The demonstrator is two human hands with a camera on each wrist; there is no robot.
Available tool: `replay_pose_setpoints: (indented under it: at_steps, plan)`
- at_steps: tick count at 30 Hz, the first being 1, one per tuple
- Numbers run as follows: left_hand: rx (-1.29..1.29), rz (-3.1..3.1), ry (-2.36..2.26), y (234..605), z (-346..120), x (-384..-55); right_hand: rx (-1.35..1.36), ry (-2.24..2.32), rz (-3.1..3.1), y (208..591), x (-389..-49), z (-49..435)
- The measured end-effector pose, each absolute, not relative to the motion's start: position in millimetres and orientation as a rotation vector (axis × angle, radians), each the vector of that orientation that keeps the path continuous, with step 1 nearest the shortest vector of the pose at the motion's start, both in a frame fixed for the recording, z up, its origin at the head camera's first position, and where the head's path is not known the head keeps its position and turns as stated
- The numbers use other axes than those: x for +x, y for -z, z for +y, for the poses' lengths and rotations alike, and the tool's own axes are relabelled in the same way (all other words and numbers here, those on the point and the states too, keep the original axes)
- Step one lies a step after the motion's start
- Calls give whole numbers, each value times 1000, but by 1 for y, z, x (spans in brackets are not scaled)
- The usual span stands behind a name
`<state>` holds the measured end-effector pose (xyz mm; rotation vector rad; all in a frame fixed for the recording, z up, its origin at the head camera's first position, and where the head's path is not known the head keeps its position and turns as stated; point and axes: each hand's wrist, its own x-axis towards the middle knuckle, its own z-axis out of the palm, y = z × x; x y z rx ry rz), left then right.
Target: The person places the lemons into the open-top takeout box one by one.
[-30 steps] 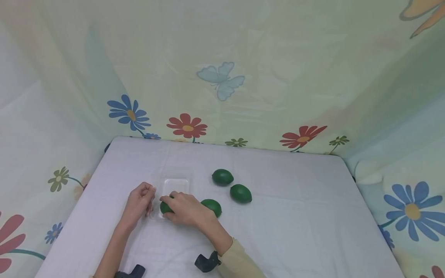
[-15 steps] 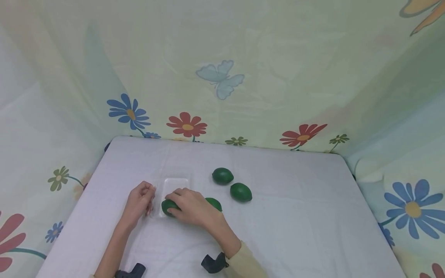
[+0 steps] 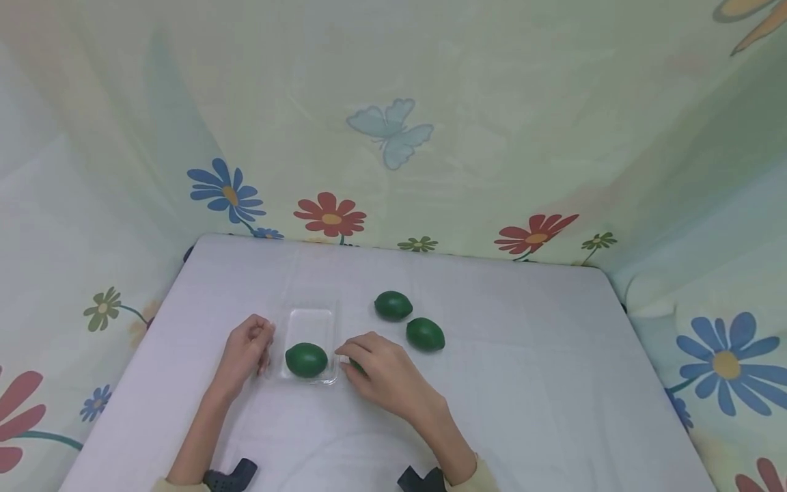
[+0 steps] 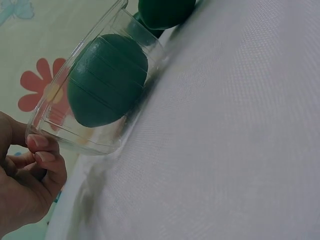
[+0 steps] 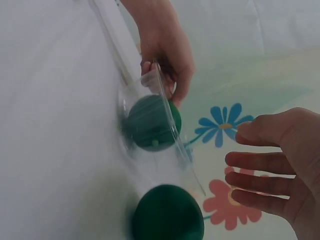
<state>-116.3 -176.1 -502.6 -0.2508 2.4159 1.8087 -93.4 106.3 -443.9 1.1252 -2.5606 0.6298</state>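
Note:
A clear plastic container (image 3: 311, 321) sits on the white-covered table, one green lime (image 3: 306, 360) lying in its near half. My left hand (image 3: 244, 354) pinches the container's left rim between thumb and fingers, as the left wrist view shows. Just right of the container, my right hand (image 3: 387, 372) hovers with fingers spread and nothing between them. Under it, a second lime (image 3: 357, 367) is mostly hidden in the head view. From the right wrist view, this lime (image 5: 169, 214) lies on the cloth, apart from the right hand (image 5: 280, 170).
Two more limes, a farther one (image 3: 393, 305) and a nearer one (image 3: 425, 334), lie on the cloth (image 3: 522, 369) to the right of the container. A flower-printed curtain (image 3: 467, 171) stands behind the table and along both sides.
My right hand has let go of the lime in the container and moved right, over the lime beside it. The left hand has stayed at the rim.

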Motion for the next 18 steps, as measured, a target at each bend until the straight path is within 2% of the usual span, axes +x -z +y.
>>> replay_pose_setpoints:
  at_steps: [18]
  plan:
    - [-230, 2404, -1834, 506, -178, -116, 915, -716, -2495, 469, -78, 169]
